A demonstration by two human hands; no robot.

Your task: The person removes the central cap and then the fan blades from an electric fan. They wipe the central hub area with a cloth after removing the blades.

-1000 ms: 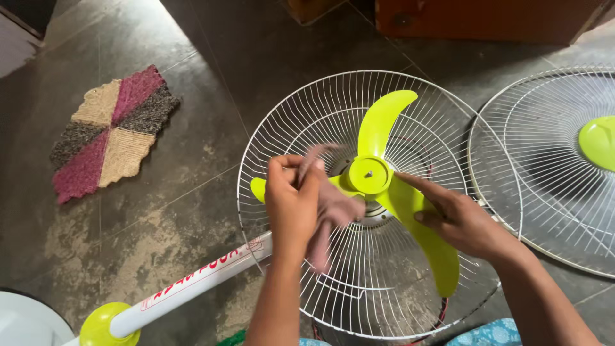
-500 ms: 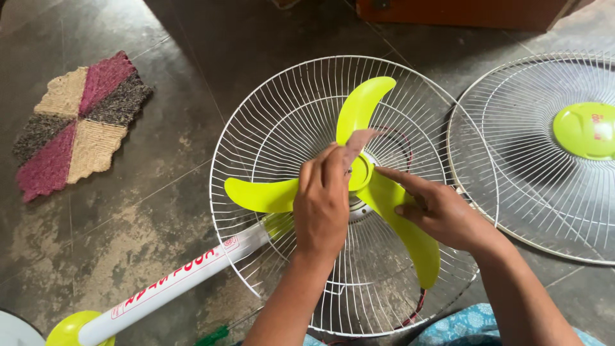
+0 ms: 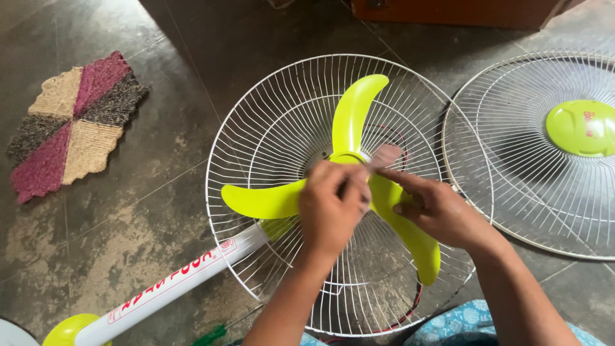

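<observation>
Gripping a small pinkish-brown cloth, the left hand sits closed over the lime-green three-bladed plastic fan propeller's hub; the right hand presses flat-fingered on the lower-right blade, inside the white wire fan guard.

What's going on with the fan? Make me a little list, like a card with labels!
Left hand: left hand grips a pinkish cloth over the fan's hub
Right hand: right hand rests on a lime-green blade
Fan: lying on the floor, blades inside the white rear grille
Beside it: loose front grille with green centre cap
Floor: patchwork mat
</observation>
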